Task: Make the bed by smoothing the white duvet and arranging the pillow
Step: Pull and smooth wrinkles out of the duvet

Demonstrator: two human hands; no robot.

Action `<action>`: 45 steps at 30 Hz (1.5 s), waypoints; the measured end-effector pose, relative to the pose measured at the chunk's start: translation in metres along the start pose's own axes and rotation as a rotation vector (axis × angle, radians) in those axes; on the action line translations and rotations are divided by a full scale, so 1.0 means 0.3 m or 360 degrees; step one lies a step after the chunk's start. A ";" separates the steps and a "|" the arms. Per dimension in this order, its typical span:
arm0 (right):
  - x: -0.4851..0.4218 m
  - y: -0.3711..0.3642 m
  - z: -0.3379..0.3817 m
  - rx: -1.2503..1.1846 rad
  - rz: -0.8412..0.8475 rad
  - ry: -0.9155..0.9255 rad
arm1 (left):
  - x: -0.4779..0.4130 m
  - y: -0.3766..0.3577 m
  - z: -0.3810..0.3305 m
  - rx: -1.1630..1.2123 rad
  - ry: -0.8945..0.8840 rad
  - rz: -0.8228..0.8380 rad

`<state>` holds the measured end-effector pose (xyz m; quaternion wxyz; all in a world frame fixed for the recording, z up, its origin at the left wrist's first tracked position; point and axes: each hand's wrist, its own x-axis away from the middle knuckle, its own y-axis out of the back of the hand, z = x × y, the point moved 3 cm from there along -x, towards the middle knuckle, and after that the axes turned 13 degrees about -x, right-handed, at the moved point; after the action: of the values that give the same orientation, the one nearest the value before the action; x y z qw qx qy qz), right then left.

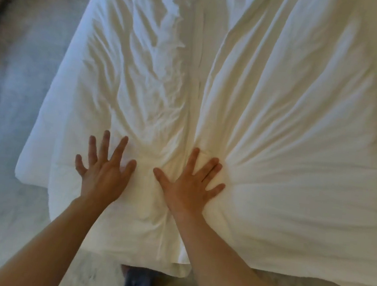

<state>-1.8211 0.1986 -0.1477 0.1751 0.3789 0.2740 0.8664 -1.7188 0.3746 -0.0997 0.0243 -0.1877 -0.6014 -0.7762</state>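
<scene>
The white duvet (268, 100) covers the bed and fills most of the view. It is heavily creased, with folds fanning out from under my palms and a long ridge running up the middle. My left hand (103, 169) lies flat on the duvet near its lower left corner, fingers spread. My right hand (190, 185) presses flat beside it, fingers apart, with cloth bunched around it. Neither hand holds anything. No pillow is in view.
Pale carpet (5, 123) runs along the left side of the bed and below its near edge. The duvet's near hem (170, 266) hangs over the bed edge. My dark-clothed leg (137, 284) stands right against that edge.
</scene>
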 end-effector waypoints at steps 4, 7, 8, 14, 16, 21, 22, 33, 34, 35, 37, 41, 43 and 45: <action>-0.042 -0.105 -0.008 0.0102 -0.0242 -0.0023 | -0.112 -0.108 0.061 -0.0036 -0.0232 0.0285; -0.087 -0.146 -0.052 0.0264 -0.0407 0.0011 | -0.142 -0.149 0.056 -0.0043 -0.0479 0.0337; -0.097 -0.157 -0.059 0.0305 -0.0453 0.0008 | -0.151 -0.154 0.067 -0.0047 -0.0567 0.0348; -0.132 -0.201 -0.063 0.0437 -0.0634 -0.0035 | -0.276 -0.074 0.269 -0.0201 -0.1254 0.0107; -0.136 -0.200 -0.054 0.0510 -0.0574 -0.0109 | -0.348 -0.044 0.306 -0.0188 -0.1423 -0.0103; -0.128 -0.189 -0.041 0.0595 -0.0513 -0.0183 | -0.541 0.026 0.191 -0.0215 -0.1619 -0.0427; -0.128 -0.189 -0.042 0.0596 -0.0510 -0.0187 | -0.588 0.049 0.148 -0.0229 -0.1642 -0.0467; -0.144 -0.181 -0.049 0.0561 -0.0470 -0.0244 | -0.878 0.042 -0.055 -0.0431 -0.1691 -0.0234; -0.139 -0.177 -0.046 0.0539 -0.0483 -0.0245 | -0.881 0.038 -0.059 -0.0436 -0.1688 -0.0216; -0.131 -0.168 -0.037 0.0522 -0.0498 -0.0239 | -0.885 0.037 -0.062 -0.0447 -0.1690 -0.0200; -0.105 -0.152 -0.018 0.0474 -0.0509 -0.0218 | -0.888 0.038 -0.063 -0.0470 -0.1695 -0.0181; -0.064 -0.118 0.091 0.0228 -0.0524 -0.0380 | -0.884 0.055 -0.066 -0.0483 -0.1759 -0.0151; -0.100 -0.130 0.177 0.0036 -0.0626 -0.0567 | -0.898 0.079 -0.074 -0.0511 -0.1837 -0.0144; -0.165 -0.152 0.245 -0.0200 -0.0818 -0.0750 | -0.936 0.133 -0.105 -0.0518 -0.2017 -0.0267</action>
<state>-1.7291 0.2344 -0.1618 0.4688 0.4755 0.2588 0.6980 -1.4558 0.2812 -0.1595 -0.4237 -0.5620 -0.3870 -0.5957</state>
